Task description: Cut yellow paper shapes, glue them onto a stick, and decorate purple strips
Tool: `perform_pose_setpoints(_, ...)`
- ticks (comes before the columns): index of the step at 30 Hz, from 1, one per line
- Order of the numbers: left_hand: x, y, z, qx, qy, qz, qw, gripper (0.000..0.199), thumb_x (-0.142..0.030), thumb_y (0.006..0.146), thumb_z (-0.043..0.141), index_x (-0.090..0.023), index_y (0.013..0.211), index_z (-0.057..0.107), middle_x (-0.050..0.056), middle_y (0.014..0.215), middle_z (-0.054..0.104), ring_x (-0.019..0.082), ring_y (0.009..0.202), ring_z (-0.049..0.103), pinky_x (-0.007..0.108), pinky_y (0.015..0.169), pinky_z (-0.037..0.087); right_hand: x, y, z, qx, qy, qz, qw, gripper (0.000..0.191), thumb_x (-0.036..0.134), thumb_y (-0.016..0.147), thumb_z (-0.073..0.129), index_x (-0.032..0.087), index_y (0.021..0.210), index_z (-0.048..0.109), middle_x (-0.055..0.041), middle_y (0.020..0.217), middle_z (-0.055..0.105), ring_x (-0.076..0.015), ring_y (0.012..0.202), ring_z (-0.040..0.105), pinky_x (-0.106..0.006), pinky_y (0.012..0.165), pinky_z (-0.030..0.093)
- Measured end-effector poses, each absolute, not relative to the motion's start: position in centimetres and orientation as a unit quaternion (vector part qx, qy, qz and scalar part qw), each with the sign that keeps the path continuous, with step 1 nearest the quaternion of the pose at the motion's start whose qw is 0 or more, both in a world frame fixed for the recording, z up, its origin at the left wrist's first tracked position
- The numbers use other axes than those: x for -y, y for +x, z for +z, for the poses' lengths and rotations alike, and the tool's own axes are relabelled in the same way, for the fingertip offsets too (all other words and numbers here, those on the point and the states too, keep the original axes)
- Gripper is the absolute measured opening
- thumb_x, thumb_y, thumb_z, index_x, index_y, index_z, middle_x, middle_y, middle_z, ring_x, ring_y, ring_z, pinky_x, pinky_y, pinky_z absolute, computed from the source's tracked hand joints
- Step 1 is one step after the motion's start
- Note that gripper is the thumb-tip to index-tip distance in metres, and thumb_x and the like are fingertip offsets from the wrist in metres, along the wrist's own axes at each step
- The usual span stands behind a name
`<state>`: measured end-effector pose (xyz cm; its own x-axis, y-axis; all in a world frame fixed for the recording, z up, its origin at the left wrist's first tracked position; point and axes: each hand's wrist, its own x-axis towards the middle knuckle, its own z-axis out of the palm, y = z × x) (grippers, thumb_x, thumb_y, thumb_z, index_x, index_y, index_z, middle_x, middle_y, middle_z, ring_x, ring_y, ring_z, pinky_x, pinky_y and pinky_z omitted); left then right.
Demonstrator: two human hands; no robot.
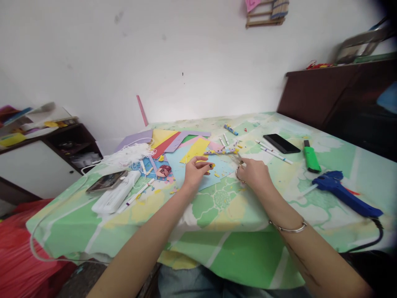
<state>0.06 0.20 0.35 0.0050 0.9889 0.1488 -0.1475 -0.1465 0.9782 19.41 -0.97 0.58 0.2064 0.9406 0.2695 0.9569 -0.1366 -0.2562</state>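
Observation:
My left hand (197,170) pinches a small yellow and dark piece (212,166) between thumb and fingertips, above a light blue sheet (182,165). To its right, my right hand (256,171) is closed on metal scissors (239,161), whose blades point away from me toward the paper. Just beyond the hands lies a purple strip with yellow bits (218,152). A yellow sheet (196,150) rests behind my left hand. Small yellow scraps (216,174) are scattered on the blue sheet between the hands.
At the right lie a black phone (281,143), a green highlighter (311,157) and a blue glue gun (347,192). White markers (273,151) sit near the phone. On the left are tangled white string (132,154), a white power strip (116,193) and another phone (107,181).

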Motion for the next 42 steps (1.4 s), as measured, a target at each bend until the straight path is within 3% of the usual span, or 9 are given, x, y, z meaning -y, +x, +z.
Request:
perform_pose_setpoints(5,-0.2,0.2,0.2,-0.424,0.506,0.557,0.504,0.029,-0.016,0.061,0.069,-0.016,0.086,0.056,0.005,0.075,0.071,0.015,0.068,0.066,0.025,0.06,0.049,1.3,18.9,0.7,0.672,-0.679,-0.057,0.291,0.023,0.025,0.083,0.049,0.017,0.086,0.07,-0.0132,0.08,0.07,-0.0278,0.085,0.063,-0.037,0.076,0.042)
perform_pose_setpoints(9,-0.1,0.4,0.1,-0.418,0.522,0.522,0.529,0.029,-0.014,0.059,0.069,-0.015,0.085,0.056,0.004,0.07,0.07,0.014,0.063,0.065,0.024,0.059,0.049,1.0,17.8,0.1,0.771,-0.514,0.124,0.354,0.01,0.019,0.077,0.059,0.02,0.085,0.066,-0.0031,0.085,0.072,-0.0173,0.077,0.065,-0.028,0.071,0.045)
perform_pose_setpoints(16,0.0,0.5,-0.1,-0.398,0.547,0.486,0.554,0.03,-0.013,0.058,0.072,-0.014,0.084,0.057,0.003,0.066,0.07,0.012,0.058,0.064,0.024,0.06,0.05,1.1,17.3,-0.2,0.789,-0.475,0.159,0.356,0.007,0.013,0.077,0.059,0.018,0.076,0.064,-0.0002,0.073,0.068,-0.0135,0.068,0.061,-0.024,0.064,0.042)
perform_pose_setpoints(31,0.1,0.3,-0.1,-0.395,0.551,0.481,0.556,0.03,-0.013,0.06,0.07,-0.014,0.087,0.057,0.004,0.067,0.07,0.013,0.06,0.065,0.026,0.063,0.052,1.2,17.4,0.2,0.79,-0.465,0.178,0.357,0.01,0.014,0.076,0.056,0.018,0.076,0.065,-0.0009,0.074,0.068,-0.0128,0.067,0.059,-0.023,0.065,0.041)
perform_pose_setpoints(42,-0.1,0.4,-0.3,-0.387,0.571,0.48,0.542,0.021,-0.016,0.058,0.073,-0.014,0.075,0.06,0.002,0.062,0.069,0.013,0.058,0.065,0.026,0.063,0.052,1.6,17.2,0.4,0.771,-0.481,0.222,0.353,0.015,0.031,0.077,0.058,0.018,0.074,0.065,-0.0015,0.071,0.068,-0.0133,0.064,0.061,-0.023,0.061,0.044)
